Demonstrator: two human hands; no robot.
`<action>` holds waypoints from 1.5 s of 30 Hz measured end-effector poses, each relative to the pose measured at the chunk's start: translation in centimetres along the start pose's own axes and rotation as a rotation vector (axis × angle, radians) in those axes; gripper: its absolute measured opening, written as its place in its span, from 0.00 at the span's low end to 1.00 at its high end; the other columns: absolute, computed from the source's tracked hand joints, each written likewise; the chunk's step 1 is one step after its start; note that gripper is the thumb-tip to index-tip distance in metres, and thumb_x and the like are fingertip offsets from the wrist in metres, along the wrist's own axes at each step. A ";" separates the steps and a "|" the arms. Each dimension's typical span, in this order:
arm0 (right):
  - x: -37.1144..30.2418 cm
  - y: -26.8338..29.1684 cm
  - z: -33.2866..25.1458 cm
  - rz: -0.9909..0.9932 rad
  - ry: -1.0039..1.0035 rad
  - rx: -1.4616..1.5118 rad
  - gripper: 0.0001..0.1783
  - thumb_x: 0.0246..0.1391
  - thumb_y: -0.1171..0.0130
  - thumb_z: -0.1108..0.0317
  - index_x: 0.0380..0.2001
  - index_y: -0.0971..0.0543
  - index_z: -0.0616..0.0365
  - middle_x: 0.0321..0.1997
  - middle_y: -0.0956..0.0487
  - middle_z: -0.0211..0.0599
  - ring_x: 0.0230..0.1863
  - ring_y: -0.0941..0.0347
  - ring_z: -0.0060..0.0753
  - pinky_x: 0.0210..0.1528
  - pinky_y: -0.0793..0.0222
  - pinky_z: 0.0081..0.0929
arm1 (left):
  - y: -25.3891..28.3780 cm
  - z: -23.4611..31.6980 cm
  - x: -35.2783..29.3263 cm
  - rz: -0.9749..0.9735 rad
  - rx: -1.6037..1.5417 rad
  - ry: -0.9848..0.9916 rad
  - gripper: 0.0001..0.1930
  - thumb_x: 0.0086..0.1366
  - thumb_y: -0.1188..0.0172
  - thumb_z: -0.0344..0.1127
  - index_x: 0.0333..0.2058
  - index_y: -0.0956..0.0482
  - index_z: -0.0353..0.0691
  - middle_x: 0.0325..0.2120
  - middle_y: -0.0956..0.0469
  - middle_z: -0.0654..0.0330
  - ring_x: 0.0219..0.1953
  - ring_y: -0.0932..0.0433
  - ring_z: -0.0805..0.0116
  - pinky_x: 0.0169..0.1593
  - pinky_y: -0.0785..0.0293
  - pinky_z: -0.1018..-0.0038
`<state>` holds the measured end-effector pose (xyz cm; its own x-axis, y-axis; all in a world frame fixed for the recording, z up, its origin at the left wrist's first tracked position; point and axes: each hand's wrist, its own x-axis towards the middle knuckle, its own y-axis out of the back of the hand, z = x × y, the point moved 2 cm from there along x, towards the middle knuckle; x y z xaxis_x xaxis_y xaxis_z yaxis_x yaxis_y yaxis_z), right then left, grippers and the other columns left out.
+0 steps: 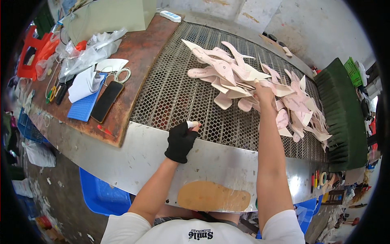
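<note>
One blue bin (99,197) stands below the metal ledge (227,164), left of your curled-in left hand (180,141); your right hand (265,96) touches pink pieces (222,70), its grip I cannot tell.

Pale pink shoe-sole pieces (224,71) with small darker print and cream backs lie on a silver-grey metal table (158,91) patterned like honeycomb. The left hand (181,140) wears black at the front edge. Along the left edge, a mottled red-brown board (141,49) bears a gridded blue mat (82,109); a dark green panel (343,118) borders the right.
</note>
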<state>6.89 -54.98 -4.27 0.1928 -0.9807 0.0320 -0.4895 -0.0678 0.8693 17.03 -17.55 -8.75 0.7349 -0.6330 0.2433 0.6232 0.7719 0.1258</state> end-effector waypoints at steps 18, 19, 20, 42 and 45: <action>1.7 -1.7 -1.3 -0.356 -0.307 0.968 0.17 0.49 0.38 0.54 0.38 0.25 0.53 0.35 0.22 0.32 0.31 0.27 0.28 0.29 0.29 0.27 | -0.2 -0.4 -0.1 -0.034 -0.042 0.089 0.09 0.61 0.41 0.27 0.40 0.21 0.34 0.32 0.19 0.63 0.32 0.24 0.80 0.38 0.27 0.81; 1.5 -1.8 -1.4 -0.390 -0.340 0.959 0.17 0.49 0.38 0.54 0.38 0.25 0.53 0.35 0.22 0.32 0.31 0.27 0.28 0.29 0.29 0.27 | -0.2 -0.5 -0.1 -0.039 -0.039 0.097 0.09 0.61 0.41 0.27 0.40 0.21 0.34 0.32 0.19 0.63 0.32 0.24 0.80 0.38 0.27 0.81; 1.4 -1.9 -1.5 -0.365 -0.336 0.897 0.17 0.50 0.39 0.54 0.38 0.24 0.53 0.35 0.22 0.32 0.31 0.27 0.27 0.27 0.31 0.25 | -0.1 -0.5 0.0 -0.005 -0.107 0.093 0.08 0.60 0.41 0.27 0.39 0.20 0.36 0.30 0.19 0.64 0.30 0.26 0.81 0.35 0.29 0.82; 1.7 -1.4 -2.1 -0.471 -0.271 0.691 0.17 0.53 0.43 0.58 0.38 0.26 0.62 0.32 0.23 0.36 0.26 0.27 0.28 0.21 0.28 0.19 | -9.8 -2.1 12.2 -0.317 -0.928 0.828 0.30 0.60 0.51 0.65 0.51 0.34 0.47 0.43 0.27 0.57 0.38 0.23 0.60 0.28 0.26 0.69; 1.7 -2.0 -2.0 -0.478 -0.296 0.875 0.16 0.53 0.43 0.61 0.39 0.27 0.62 0.33 0.23 0.38 0.25 0.27 0.29 0.21 0.27 0.20 | -10.3 -0.9 12.9 -0.314 -1.120 0.896 0.27 0.63 0.53 0.60 0.54 0.36 0.50 0.45 0.27 0.59 0.41 0.24 0.58 0.26 0.28 0.67</action>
<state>9.96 -56.14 -4.97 0.3704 -0.8144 -0.4466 -0.8857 -0.4546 0.0943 20.38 -33.70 -7.72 0.1895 -0.9094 -0.3702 0.3553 0.4150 -0.8376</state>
